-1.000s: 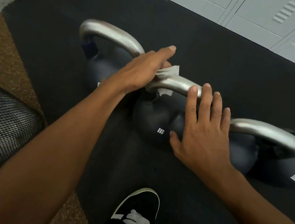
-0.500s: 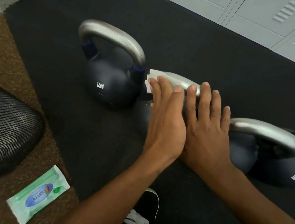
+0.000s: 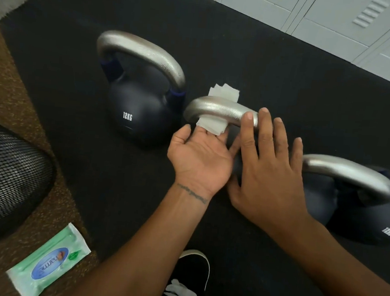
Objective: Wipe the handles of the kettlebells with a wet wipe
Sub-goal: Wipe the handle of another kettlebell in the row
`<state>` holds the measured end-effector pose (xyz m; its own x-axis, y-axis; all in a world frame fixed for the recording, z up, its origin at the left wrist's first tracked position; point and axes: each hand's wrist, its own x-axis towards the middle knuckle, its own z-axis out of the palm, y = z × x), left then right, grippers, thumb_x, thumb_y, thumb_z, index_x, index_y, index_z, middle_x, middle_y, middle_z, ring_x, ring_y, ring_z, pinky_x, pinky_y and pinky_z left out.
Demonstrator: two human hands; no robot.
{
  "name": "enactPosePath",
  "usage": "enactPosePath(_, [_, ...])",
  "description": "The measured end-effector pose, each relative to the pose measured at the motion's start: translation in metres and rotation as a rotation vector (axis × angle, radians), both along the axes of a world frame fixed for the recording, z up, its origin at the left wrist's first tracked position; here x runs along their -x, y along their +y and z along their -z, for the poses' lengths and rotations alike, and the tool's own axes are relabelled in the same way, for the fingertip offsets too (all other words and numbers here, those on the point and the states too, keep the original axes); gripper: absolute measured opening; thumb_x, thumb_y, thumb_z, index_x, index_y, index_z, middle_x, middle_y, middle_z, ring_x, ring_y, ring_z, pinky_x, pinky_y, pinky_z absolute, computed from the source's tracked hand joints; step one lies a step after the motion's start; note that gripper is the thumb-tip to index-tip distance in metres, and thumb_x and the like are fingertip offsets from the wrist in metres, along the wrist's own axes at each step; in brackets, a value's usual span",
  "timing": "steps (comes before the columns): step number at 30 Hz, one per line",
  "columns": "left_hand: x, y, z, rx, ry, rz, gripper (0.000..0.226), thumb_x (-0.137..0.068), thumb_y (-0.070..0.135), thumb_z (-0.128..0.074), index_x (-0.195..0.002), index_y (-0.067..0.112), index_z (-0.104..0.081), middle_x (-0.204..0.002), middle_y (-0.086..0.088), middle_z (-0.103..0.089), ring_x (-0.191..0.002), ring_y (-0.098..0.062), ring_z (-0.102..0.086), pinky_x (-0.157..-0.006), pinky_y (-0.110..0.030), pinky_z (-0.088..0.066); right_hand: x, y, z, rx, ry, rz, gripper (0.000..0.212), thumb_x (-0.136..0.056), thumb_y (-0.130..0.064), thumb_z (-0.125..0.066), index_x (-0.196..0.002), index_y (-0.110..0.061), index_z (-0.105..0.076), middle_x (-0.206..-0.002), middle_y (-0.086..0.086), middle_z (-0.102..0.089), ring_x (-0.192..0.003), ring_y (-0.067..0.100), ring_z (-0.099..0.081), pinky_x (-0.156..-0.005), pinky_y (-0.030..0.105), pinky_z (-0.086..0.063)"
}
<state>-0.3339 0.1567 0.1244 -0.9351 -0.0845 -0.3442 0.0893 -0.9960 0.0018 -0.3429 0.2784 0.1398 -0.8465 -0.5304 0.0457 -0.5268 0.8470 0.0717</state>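
Note:
Three dark kettlebells with silver handles stand in a row on a black mat [image 3: 287, 85]. The left one [image 3: 138, 117] is marked 12KG. A white wet wipe [image 3: 224, 91] is looped round the middle kettlebell's handle [image 3: 215, 109], with one end above it and one below. My left hand [image 3: 200, 157] is palm up, and its straight fingers touch the wipe's lower end from underneath. My right hand [image 3: 266, 176] lies flat over the middle kettlebell, fingertips on its handle, and hides its body. The right kettlebell's handle [image 3: 346, 171] is untouched.
A green pack of wet wipes [image 3: 49, 262] lies on the brown carpet [image 3: 19, 87] at lower left, beside a black mesh object [image 3: 7, 179]. My black shoe [image 3: 191, 271] is on the mat below my arms. Grey lockers [image 3: 339, 23] line the far edge.
My left hand came off the top of the handle, swung round to the near side and turned palm up under the wipe. My right hand stayed in place.

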Motion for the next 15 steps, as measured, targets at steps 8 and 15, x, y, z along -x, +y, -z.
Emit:
enactPosePath(8, [0.017,-0.004,0.011,-0.061,0.087,-0.001,0.069,-0.076,0.038,-0.044,-0.136,0.007,-0.06,-0.137,-0.015,-0.063,-0.131,-0.033,-0.054,-0.118,-0.048,-0.034,0.001,0.003,-0.004,-0.051,-0.017,-0.021,0.103,-0.078,-0.041,-0.063,-0.16,-0.013,-0.007,-0.166,0.018,-0.013,-0.151,0.041,-0.017,-0.113,0.07,-0.022])
enactPosePath(15, [-0.014,-0.008,0.015,0.068,0.021,0.044,0.08,-0.082,0.051,-0.04,-0.147,0.007,-0.049,-0.147,-0.015,-0.057,-0.141,-0.03,-0.049,-0.124,-0.05,-0.024,-0.001,0.003,-0.007,-0.076,-0.021,-0.006,0.101,-0.081,-0.044,-0.061,-0.161,-0.014,-0.006,-0.166,0.019,-0.009,-0.151,0.041,-0.016,-0.113,0.07,-0.02])
